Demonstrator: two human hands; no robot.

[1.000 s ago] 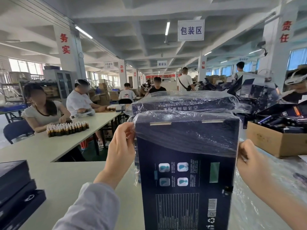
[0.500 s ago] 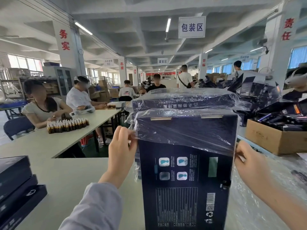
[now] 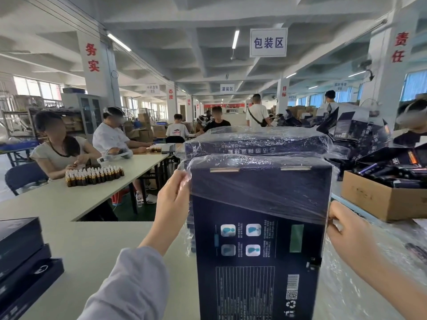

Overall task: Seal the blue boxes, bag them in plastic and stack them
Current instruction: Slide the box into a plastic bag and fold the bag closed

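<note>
Two hands (image 3: 172, 204) (image 3: 349, 239), bag (image 3: 261, 188) edges (taut)

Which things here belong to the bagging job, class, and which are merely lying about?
In the job: blue box, plastic bag over its top, left hand and right hand pinching that bag, bagged box behind.
Lying about: brown bottles, cardboard carton, blue chair.

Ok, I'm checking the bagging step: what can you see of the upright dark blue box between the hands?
The tall dark blue cardboard box is upright, base out of frame, its printed face to the camera: four pale icons, a green patch, barcodes. A clear crinkled plastic bag covers only its upper part. The left hand and the right hand pinch the bag at the box's side edges.
</note>
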